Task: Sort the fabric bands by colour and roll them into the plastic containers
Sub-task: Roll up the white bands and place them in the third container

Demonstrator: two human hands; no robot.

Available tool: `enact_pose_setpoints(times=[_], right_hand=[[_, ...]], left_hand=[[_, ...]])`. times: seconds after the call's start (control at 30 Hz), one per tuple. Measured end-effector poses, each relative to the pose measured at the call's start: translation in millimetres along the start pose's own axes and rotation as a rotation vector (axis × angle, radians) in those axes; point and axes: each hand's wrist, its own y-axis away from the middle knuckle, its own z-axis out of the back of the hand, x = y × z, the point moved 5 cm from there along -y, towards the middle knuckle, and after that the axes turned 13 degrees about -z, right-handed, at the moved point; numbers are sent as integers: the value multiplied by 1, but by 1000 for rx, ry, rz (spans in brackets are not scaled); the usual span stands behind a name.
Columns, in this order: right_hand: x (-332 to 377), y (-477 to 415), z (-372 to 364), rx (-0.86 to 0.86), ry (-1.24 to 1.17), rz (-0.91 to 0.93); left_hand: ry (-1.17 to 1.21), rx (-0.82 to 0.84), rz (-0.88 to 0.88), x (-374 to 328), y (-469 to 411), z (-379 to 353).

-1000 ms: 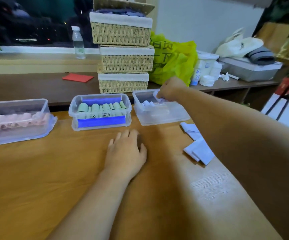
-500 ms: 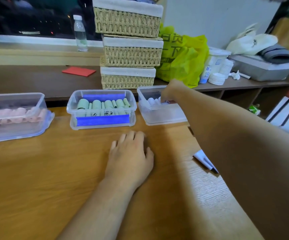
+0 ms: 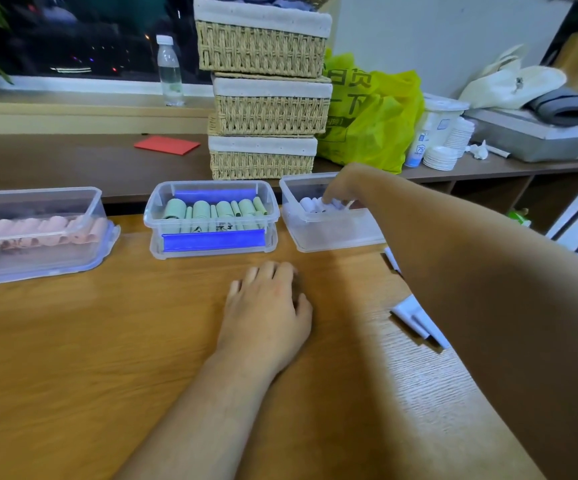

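- While the left hand (image 3: pixel 266 306) lies flat and open on the tabletop (image 3: pixel 107 341), the right hand (image 3: pixel 341 188) dips into the right container (image 3: pixel 332 237) among white rolled bands (image 3: pixel 306 204); its grip cannot be told.
- Green rolls (image 3: pixel 200 209): middle container (image 3: pixel 151 206); pink rolls (image 3: pixel 38 230): left container (image 3: pixel 38 192).

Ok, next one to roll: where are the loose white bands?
Head view: the loose white bands lie on the table at right, partly under the right arm, this side of the right container.
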Motion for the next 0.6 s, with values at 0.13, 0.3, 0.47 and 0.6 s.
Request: enact_pose_setpoints(times=[0.13,0.3,0.47,0.6], right_hand=[[-4,17,28,-335,-41,41],[-41,87,33,-454,-416,148],[-118,186,-21,-430,-633,163],[-181,230,-63,-397,-591,34]], left_hand=[[7,-1,-11,-1,1,1],[39,22,-65,-7,4,3],[104,8,-194,-21,16,10],[153,46,-246,-39,41,13]])
